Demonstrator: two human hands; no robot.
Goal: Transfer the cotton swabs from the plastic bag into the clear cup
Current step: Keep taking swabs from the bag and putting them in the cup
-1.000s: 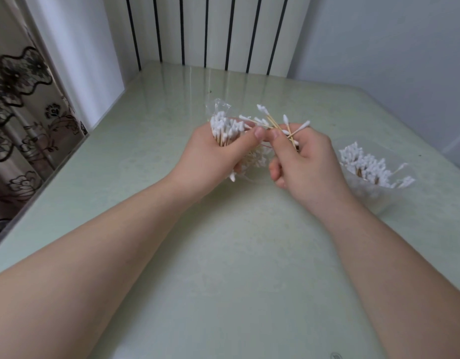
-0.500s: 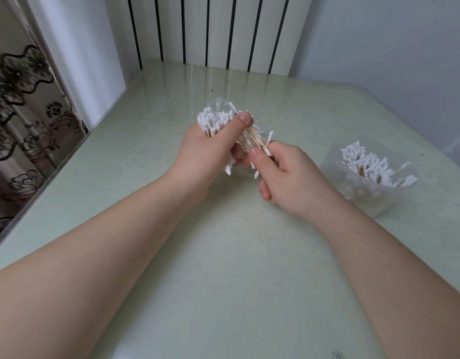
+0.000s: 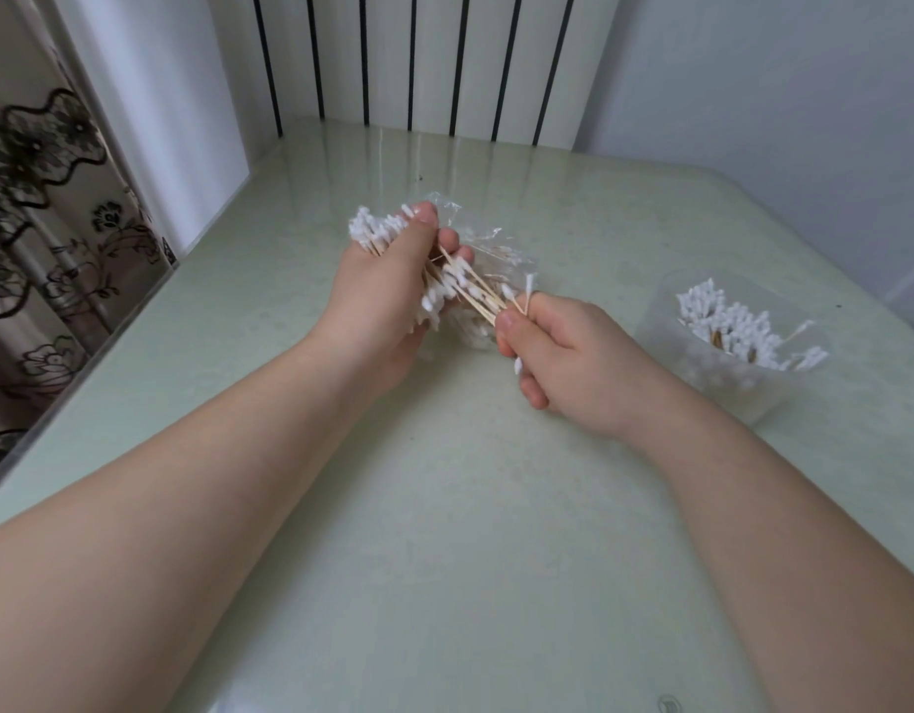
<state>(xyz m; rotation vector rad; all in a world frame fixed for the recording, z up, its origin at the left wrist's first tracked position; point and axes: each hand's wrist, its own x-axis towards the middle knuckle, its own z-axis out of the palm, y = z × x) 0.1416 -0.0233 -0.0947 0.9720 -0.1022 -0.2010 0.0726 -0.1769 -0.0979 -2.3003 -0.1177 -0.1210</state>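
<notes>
My left hand grips a crinkled clear plastic bag holding a bundle of wooden-stemmed cotton swabs, held above the middle of the table. Several swabs stick out of the bag toward the right. My right hand pinches the near ends of those swabs between thumb and fingers, just right of the bag. The clear cup stands on the table at the right, packed with white-tipped swabs. It is a hand's width away from my right hand.
The pale green glass-topped table runs to a striped wall panel at the back and a plain wall on the right. A patterned curtain hangs past the table's left edge.
My right hand has moved down and to the right, drawing several swabs partly out of the bag. The left hand with the bag has tilted and shifted slightly left.
</notes>
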